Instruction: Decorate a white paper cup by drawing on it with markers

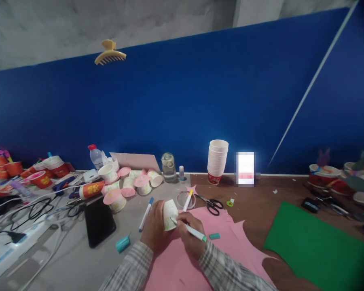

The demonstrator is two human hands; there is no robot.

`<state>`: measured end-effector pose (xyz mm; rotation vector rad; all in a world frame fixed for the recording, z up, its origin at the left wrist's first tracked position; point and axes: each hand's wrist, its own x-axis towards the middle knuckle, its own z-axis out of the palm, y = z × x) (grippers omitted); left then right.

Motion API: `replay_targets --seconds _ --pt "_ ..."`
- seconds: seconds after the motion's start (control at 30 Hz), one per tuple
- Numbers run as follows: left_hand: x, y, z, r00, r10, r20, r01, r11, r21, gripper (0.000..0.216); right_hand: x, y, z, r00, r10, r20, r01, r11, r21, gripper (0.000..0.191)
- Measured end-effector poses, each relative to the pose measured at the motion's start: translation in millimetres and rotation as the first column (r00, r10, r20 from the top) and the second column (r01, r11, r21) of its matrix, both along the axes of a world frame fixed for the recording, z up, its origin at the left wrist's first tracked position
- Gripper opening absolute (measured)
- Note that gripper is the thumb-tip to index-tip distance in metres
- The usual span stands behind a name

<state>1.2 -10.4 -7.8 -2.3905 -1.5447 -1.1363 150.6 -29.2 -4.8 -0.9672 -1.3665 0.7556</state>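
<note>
The white paper cup (pixel 170 216), tilted, is above the near part of a pink sheet (pixel 170 268), with the left hand's (pixel 153 226) fingers wrapped around its left side. The right hand's (pixel 190 233) fingers pinch a green-ended marker (pixel 196 233), tip at the cup's wall. A blue-capped marker (pixel 145 216) lies left; scissors (pixel 214 207) lie farther right, and stacked cups (pixel 217 161) stand far beyond.

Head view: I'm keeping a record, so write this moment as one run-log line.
left hand: holds paper cup | right hand: holds marker, tip at cup | below: pink sheet | nearby: scissors
</note>
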Motion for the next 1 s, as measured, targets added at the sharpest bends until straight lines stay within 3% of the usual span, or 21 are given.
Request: replay_targets --seconds 0.2,0.53,1.0 --pt "-0.1 -0.5 0.7 1.0 0.006 0.009 -0.006 1.0 -0.02 0.074 5.1 -0.7 -0.4 0.999 0.031 -0.045 -0.028 0.997 0.065 0.014" --pt "1.6 -1.7 2.6 1.0 0.009 0.016 -0.008 0.999 -0.034 0.073 -0.4 1.9 -1.7 0.996 0.035 -0.085 -0.04 0.998 -0.051 0.009" --pt "1.1 0.0 1.7 1.0 0.011 -0.007 -0.011 1.0 -0.003 0.072 1.8 2.3 0.2 1.0 -0.008 -0.013 0.008 0.999 0.035 0.013"
